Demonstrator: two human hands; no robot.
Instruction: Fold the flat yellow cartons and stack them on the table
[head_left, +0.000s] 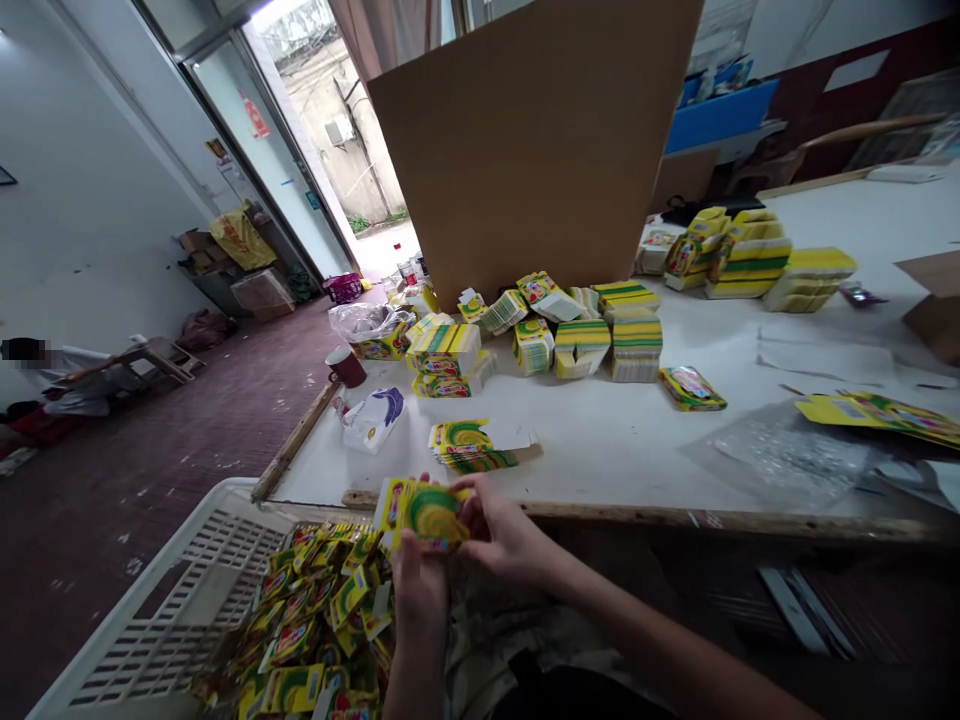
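Just in front of the table's near edge, a yellow and green printed carton is held between both hands. My left hand grips it from below, thumb on its face and fingertips at the far edge. At its right end, my right hand has its fingers closed on the carton, with some fingers hidden behind it. Beyond, on the table, lies a small fanned pile of flat cartons. To the lower left, a white plastic crate holds many small yellow packets.
Bundles of flat cartons stand along the white table before a large cardboard sheet. A dark red mug and a tissue pack sit near the left edge. Plastic wrap lies at right.
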